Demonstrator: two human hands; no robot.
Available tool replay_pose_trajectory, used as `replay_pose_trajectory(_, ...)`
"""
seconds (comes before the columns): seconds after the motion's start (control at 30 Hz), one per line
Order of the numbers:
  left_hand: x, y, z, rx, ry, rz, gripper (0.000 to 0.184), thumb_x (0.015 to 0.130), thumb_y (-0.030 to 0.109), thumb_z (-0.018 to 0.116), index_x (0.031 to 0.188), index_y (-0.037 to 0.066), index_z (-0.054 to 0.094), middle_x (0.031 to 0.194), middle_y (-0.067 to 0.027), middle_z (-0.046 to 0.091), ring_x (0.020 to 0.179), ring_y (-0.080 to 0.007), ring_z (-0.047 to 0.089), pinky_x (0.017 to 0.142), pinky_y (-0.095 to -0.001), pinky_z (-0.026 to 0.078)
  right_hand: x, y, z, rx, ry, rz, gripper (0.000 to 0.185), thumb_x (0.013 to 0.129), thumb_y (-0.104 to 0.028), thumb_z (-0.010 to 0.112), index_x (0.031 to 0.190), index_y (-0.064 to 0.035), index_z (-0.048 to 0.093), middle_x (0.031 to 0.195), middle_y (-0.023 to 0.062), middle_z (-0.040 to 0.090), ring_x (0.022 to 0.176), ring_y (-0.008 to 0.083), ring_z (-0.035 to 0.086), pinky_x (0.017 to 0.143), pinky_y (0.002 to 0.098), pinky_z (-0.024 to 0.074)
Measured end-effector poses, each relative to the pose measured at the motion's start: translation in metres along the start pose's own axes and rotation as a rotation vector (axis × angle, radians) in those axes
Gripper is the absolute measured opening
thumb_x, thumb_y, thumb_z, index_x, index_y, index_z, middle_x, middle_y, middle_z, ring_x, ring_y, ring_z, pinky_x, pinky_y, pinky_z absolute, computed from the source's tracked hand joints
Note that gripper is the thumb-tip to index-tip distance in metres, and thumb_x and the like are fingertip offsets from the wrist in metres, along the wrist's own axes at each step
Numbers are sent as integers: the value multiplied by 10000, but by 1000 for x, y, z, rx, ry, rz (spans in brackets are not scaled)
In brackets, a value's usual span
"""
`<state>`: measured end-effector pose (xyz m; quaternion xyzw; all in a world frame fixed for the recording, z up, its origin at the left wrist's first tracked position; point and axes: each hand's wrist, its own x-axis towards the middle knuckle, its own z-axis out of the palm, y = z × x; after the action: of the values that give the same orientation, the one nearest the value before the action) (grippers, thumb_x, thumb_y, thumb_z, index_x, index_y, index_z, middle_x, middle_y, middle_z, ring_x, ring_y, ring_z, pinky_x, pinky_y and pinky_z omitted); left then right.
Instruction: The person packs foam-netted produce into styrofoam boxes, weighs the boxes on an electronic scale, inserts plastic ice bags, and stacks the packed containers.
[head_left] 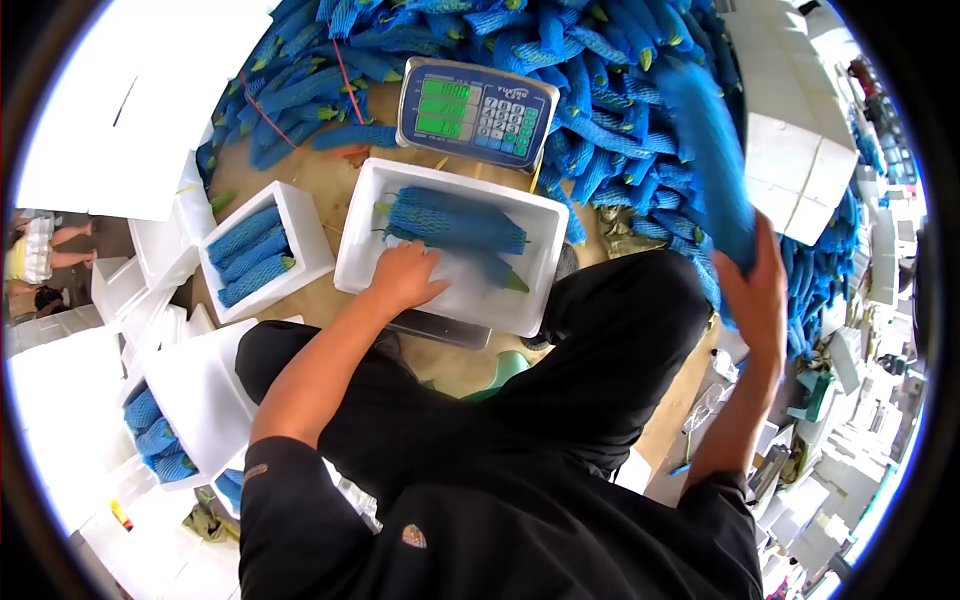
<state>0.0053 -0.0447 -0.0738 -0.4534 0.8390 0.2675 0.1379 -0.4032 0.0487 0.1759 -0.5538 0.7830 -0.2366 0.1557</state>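
In the head view, a white foam box [545, 250] holds several long vegetables in blue foam netting [455, 218], green tips showing at the ends. My left hand [405, 275] reaches over the box's near wall, thumb and fingers apart, fingertips at the netted vegetables' lower left side. Raised off to the right, my right hand [752, 270] is wrapped around the lower end of another long netted vegetable [712, 160], which stands nearly upright and is smeared by motion. The box rests on a scale, whose display and keypad [478, 110] stand behind it, lit green.
A large heap of netted vegetables [600, 90] lies beyond the scale. At the left is a smaller white box [315, 235] with several netted vegetables. More white boxes [195, 385] stand lower left, and a closed one [800, 175] at the right. My bent legs flank the scale.
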Motion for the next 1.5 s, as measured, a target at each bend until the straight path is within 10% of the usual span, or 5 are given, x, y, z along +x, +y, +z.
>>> replay_pose_trajectory(0.4,8,-57,32,68,-318,-94,293,876,234,614,1068,77,770,962,-190,774,944,-391,742,835,-516,572,-81,-5,397,-315,-624,-449,663,946,-248,593,1591,-185,454,1480,184,590,1230,429,628,1015,554,525)
replay_pose_trajectory(0.53,-22,-42,6,-40,191,127,332,871,366,688,1074,105,728,1024,-175,773,991,-394,730,845,-513,569,-72,-10,386,-230,-671,-400,620,952,-278,553,1563,-185,494,1429,184,625,1185,411,660,969,561,540)
replay_pose_trajectory(0.8,65,-106,148,-215,-531,2,508,1032,475,486,1197,73,751,1199,-189,753,1101,-389,715,967,-513,548,-67,-50,345,-227,-799,-391,499,933,-332,629,1388,-127,634,1308,176,685,1207,376,659,982,554,501)
replay_pose_trajectory(1.13,24,-35,48,153,-125,-31,454,846,507,725,1091,130,787,1201,-173,744,1133,-381,696,943,-505,553,-48,-92,199,51,-914,-701,602,967,-333,678,1494,-93,514,1354,203,667,1209,422,642,1007,524,522)
replay_pose_trajectory(1.5,-29,10,-30,104,158,132,424,891,373,764,1203,91,714,1128,-172,740,1058,-385,692,996,-495,501,221,182,210,200,-337,-234,632,1010,-468,652,1413,15,588,1358,239,672,1260,402,642,1035,445,524)
